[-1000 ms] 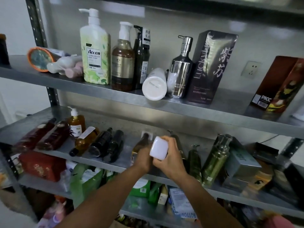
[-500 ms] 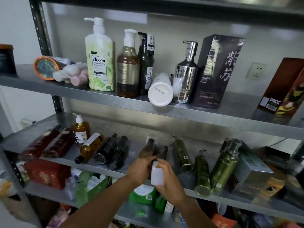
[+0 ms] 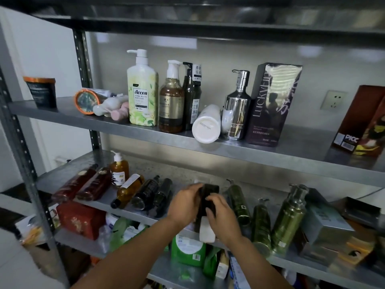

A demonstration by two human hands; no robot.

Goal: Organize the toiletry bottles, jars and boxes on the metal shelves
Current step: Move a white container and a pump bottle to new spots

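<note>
Dark bottle (image 3: 210,191) is at the middle shelf (image 3: 183,174), held from both sides. The left hand (image 3: 184,203) curls round its left flank and the right hand (image 3: 221,212) wraps its lower end, likely to steady it while lining it up with its neighbours. A white box (image 3: 207,230) (perhaps a flat bottle) lies at the shelf's front edge just below, and green bottles (image 3: 288,220) lean to the right.

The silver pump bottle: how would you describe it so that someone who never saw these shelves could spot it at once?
Start at the upper metal shelf. Just left of the tall dark box on it stands the silver pump bottle. It alone is mirror-bright chrome, and a white bottle lies on its side at its left.
</note>
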